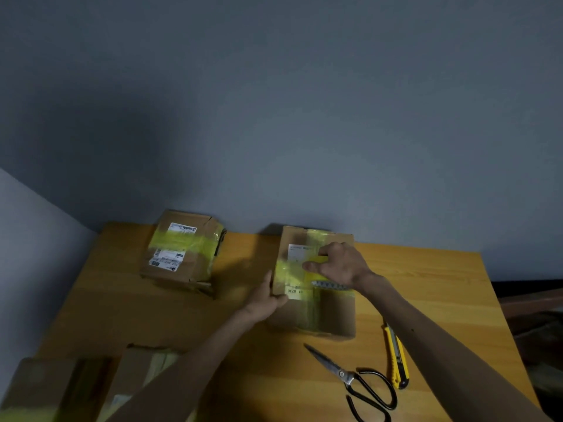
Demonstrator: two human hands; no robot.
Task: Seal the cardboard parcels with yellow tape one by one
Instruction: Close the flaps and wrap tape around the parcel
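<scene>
At the near left edge of the wooden table [441, 287], a blurred corner box [36, 388] of brown cardboard is seen, with yellow smeared along its near side. Just beside it a second box [137, 373] is partly covered by the left forearm. Both are closed, so nothing inside can be told. Farther back a taped parcel [182, 254] is set near the wall. Its dented cardboard is banded across with glossy yellow, and white printed labels are stuck on its top.

The centre parcel [332, 315], a flat rectangular carton, is also closed, and its contents are hidden. Its left edge is clasped by the left hand [265, 300], with the thumb laid on top and the fingers run along the side. Translucent yellow tape [292, 271] is stretched across the lid, over a white label. On that strip, toward the far end of the lid, the right hand [338, 263] is placed, with the fingers curled and the thumb pointed left, so that a bright yellow piece is pinched between them. A toothed metal strip [330, 285] is seen under the wrist.

To the right, near the front edge, steel scissors [353, 377] with black loop handles are laid flat. A slim yellow utility knife [396, 357] lies just beside them.
</scene>
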